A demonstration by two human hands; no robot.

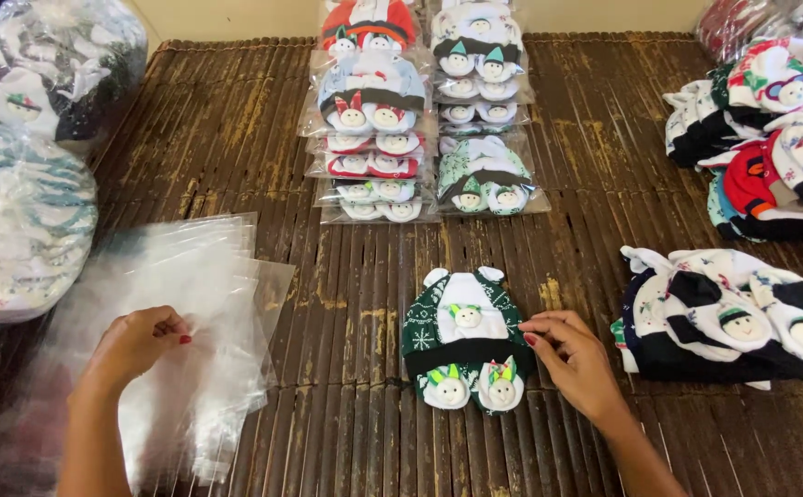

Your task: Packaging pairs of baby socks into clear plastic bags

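A dark green and white baby hat set [463, 339] with two small snowman booties lies flat on the brown slatted mat [346, 304] in front of me. My right hand [575, 362] rests at its right edge, fingertips touching the hat. My left hand [134, 342] pinches the top sheet of a loose stack of clear plastic bags [180, 304] at the left. Neither hand lifts anything off the mat.
Two rows of bagged hat sets [420, 110] lie at the far middle. Unpacked hat sets are piled at the right [728, 317] and far right [770, 129]. Large plastic sacks of goods [24, 221] stand along the left edge.
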